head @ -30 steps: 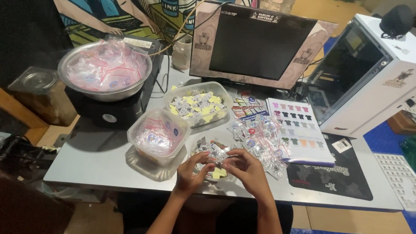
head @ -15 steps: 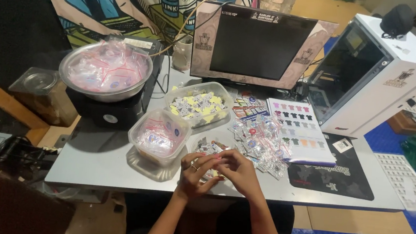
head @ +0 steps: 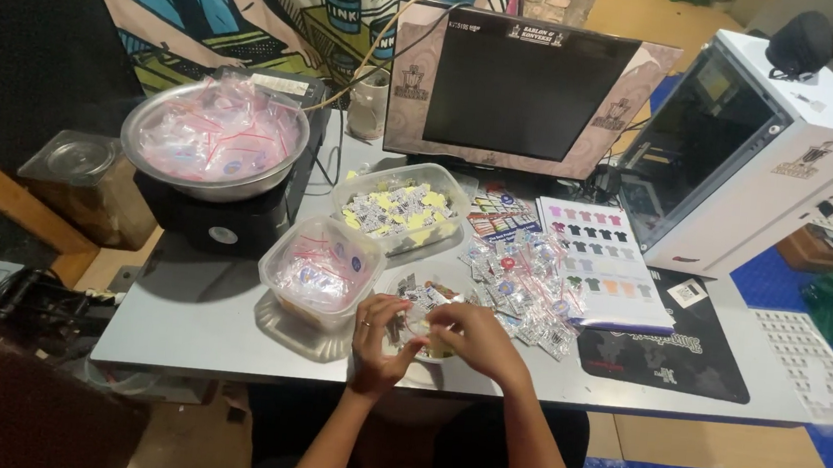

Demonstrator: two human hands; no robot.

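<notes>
Both my hands meet at the near edge of the grey table (head: 178, 314). My left hand (head: 379, 339) and my right hand (head: 476, 338) pinch a small clear packet (head: 427, 314) between their fingertips. What is inside it is too small to tell. Under the hands lies a little heap of small yellow and white pieces (head: 432, 344). Just left of my left hand stands a clear tub of small zip bags (head: 321, 268). To the right of my right hand lies a pile of filled packets (head: 528, 290).
A second clear tub of yellow and white cards (head: 399, 207) sits behind. A metal bowl of zip bags (head: 212, 136) rests on a black stand (head: 221, 225). Further off are a colour chart sheet (head: 600, 260), a black mat (head: 673, 342), a dark monitor (head: 520, 82), a white computer case (head: 755, 153) and a lidded jar (head: 80, 180).
My right hand has drawn left toward my left hand, and the fingertips have closed together on the small packet above the heap.
</notes>
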